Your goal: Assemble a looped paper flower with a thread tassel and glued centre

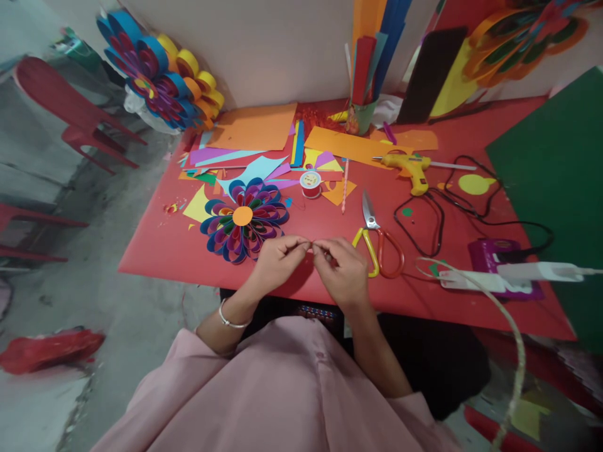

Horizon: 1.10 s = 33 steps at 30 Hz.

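Note:
My left hand (279, 258) and my right hand (343, 270) meet over the near edge of the red table (160, 251), fingertips pinched together on something tiny between them that I cannot make out. A multicoloured paper flower (245, 218) with an orange centre lies just left of my left hand. Scissors with yellow and red handles (377, 242) lie just right of my right hand. A small spool of red thread (310, 184) stands beyond my hands.
Coloured paper sheets (257, 129) and scraps cover the far table. A yellow glue gun (409, 168) with black cable, a purple box (504, 263), a green board (560, 169), a cup of rolled paper (360, 116), and finished flowers (155, 72) are around. Red chairs (70, 110) stand at left.

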Each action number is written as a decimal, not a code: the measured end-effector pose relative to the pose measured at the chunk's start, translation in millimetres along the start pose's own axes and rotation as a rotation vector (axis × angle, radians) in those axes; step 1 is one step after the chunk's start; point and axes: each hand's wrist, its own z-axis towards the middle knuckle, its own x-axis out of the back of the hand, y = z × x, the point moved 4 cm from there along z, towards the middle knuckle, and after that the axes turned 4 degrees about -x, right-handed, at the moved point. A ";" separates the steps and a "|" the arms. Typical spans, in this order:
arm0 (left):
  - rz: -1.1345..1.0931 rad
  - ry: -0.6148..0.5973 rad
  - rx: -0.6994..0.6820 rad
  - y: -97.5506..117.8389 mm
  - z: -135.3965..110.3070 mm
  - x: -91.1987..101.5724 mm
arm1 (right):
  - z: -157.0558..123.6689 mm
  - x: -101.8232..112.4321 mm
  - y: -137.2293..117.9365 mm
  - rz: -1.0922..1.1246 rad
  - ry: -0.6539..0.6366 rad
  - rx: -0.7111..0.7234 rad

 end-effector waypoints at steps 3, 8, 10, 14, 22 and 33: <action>0.003 0.003 -0.029 -0.9 -0.7 1.7 | 2.8 0.8 1.8 0.091 -0.028 -0.075; 0.033 0.004 -0.054 -2.8 -2.2 2.6 | 3.7 0.5 6.7 0.188 -0.043 -0.172; 0.036 0.007 -0.057 -3.0 -2.1 2.5 | 3.4 0.4 6.8 0.196 -0.036 -0.178; 0.033 0.011 -0.067 -1.0 -0.7 2.5 | 3.1 1.0 1.9 0.147 -0.007 -0.130; 0.049 -0.003 -0.111 3.2 -1.5 2.2 | 0.0 1.4 -4.6 0.062 0.088 -0.006; 0.077 -0.019 -0.097 3.8 -2.0 2.5 | -0.5 1.1 -4.2 0.039 0.065 0.009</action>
